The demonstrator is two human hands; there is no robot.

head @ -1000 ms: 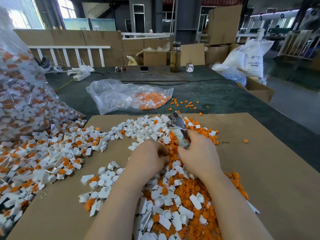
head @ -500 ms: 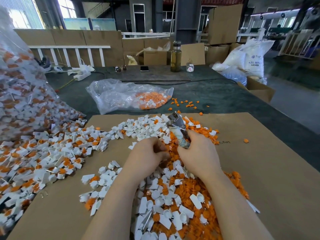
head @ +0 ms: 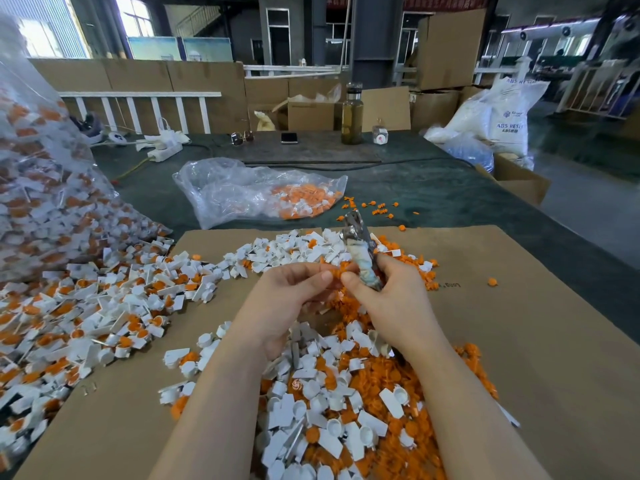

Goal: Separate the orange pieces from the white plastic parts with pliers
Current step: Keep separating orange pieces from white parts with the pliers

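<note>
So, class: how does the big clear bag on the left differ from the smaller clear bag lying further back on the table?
The big bag bulges with white parts that hold orange pieces; the smaller bag lies slack, mostly empty. The big bag's load is mixed white and orange; the smaller bag's is almost all orange. Both are clear plastic.

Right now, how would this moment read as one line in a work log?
step: separating | right hand: grips pliers | left hand: pinches orange piece | below: mixed pile on cardboard
</note>
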